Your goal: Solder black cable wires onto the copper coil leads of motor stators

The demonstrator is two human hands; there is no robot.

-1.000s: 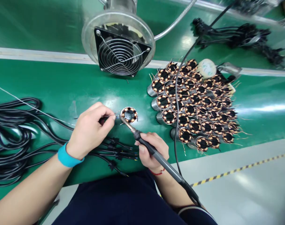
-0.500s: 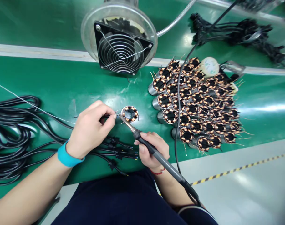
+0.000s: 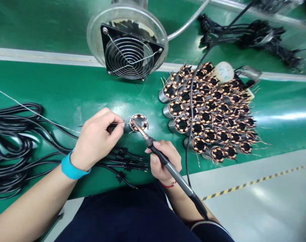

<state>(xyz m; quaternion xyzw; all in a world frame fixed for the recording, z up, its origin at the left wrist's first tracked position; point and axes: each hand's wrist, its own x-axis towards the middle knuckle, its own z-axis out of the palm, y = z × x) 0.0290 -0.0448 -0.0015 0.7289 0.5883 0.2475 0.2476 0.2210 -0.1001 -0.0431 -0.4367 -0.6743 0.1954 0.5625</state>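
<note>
My left hand (image 3: pixel 96 139) pinches a thin wire lead (image 3: pixel 116 124) whose tip reaches the rim of a copper-wound motor stator (image 3: pixel 139 122) lying on its side on the green bench. My right hand (image 3: pixel 165 161) grips a black soldering iron (image 3: pixel 171 171). The iron's metal tip (image 3: pixel 137 127) lies over the stator's near rim, close to the lead's end. A thin silvery solder wire (image 3: pixel 39 116) runs from the left towards my left hand, and its end is hidden there.
A round fume extractor fan (image 3: pixel 130 50) stands beyond my hands. Several stators in metal cans (image 3: pixel 205 117) lie clustered to the right, with a tape roll (image 3: pixel 223 71) behind them. Coiled black cables (image 3: pixel 11 141) and connector leads (image 3: pixel 125 164) lie left and below.
The soldering iron's tip has moved up onto the stator's rim, from just below it. My left hand stays nearly still, and the view has shifted slightly.
</note>
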